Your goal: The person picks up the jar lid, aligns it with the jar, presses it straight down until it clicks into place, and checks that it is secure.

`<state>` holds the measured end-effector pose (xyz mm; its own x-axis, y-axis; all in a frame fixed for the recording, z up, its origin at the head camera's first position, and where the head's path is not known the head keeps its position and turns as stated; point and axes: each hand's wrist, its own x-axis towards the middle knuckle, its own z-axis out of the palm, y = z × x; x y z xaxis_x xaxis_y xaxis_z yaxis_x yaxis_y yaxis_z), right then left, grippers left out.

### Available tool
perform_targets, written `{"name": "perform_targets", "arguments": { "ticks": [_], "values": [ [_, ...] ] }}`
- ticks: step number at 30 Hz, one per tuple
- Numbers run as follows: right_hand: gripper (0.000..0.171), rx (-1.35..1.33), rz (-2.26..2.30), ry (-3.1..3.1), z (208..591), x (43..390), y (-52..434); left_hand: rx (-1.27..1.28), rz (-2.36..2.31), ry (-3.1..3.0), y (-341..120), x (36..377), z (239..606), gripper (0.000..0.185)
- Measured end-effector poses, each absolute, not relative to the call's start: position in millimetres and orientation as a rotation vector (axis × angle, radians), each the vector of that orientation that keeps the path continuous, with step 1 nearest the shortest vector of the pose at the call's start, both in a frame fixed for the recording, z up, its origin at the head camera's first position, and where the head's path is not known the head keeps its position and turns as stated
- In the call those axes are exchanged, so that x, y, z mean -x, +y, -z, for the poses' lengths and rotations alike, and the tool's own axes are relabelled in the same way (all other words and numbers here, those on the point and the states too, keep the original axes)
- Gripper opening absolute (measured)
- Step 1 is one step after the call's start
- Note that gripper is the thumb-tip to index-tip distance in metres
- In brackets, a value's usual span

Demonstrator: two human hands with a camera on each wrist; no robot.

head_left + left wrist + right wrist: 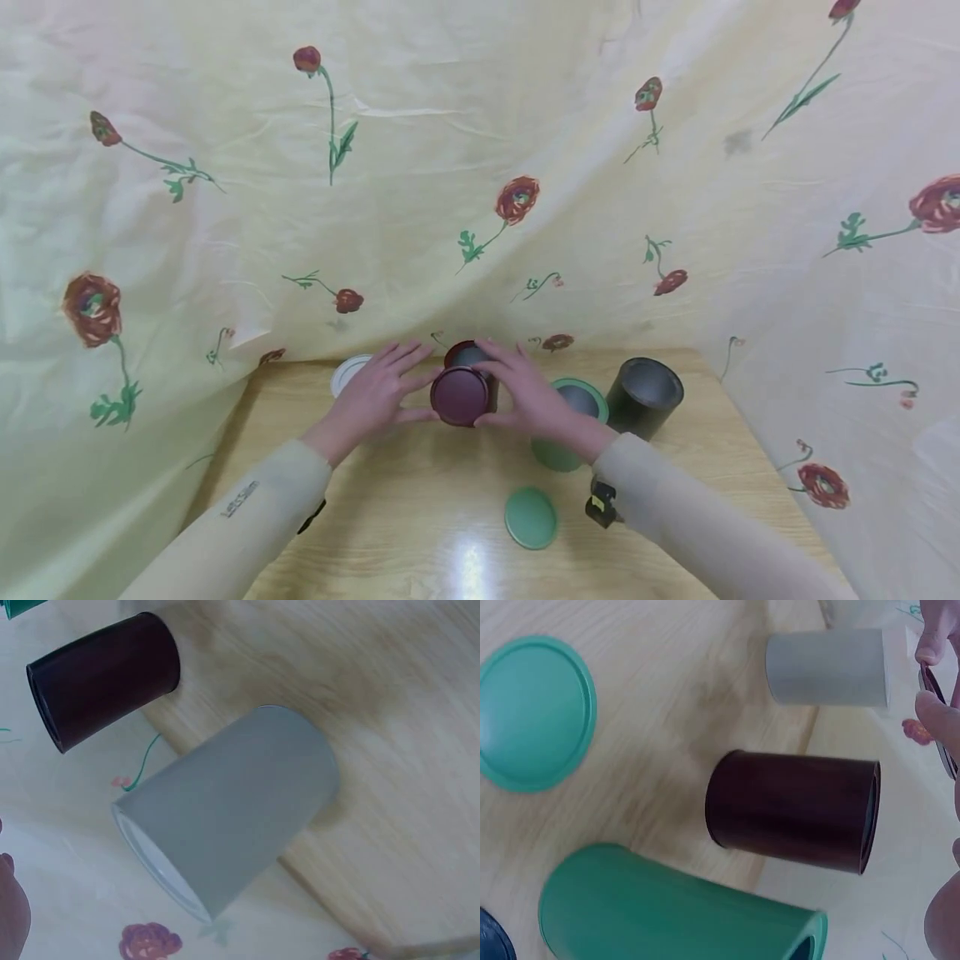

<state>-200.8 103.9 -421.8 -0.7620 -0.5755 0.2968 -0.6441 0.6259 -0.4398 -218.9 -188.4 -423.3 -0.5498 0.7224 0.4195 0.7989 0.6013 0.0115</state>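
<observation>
Now white can [229,806] and green can [664,911] flank open red can [791,811]; your left hand [375,392], right hand [530,396] pinch red lid [459,397].

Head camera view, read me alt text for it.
A left hand and right hand hold a dark red lid; behind it stands an open dark red can. At right stand a green can and dark can; a green lid lies nearer.

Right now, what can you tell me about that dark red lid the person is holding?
The dark red lid is round and thin, with a smooth face ringed by a rim; whether it is metal or plastic, I cannot tell. The left hand and right hand hold it by opposite edges. It is up in the air, apart from the open dark red can, partly hiding it in the head view.
</observation>
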Motion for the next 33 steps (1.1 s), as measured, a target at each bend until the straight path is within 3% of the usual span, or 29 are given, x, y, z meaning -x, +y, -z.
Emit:
{"name": "perform_targets", "arguments": {
  "ticks": [33],
  "values": [
    [0.077, -0.994, -0.767, -2.874, 423, 246, 124, 1.144, 0.348, -2.667, -163, 258, 434, 0.067]
  ]
}}
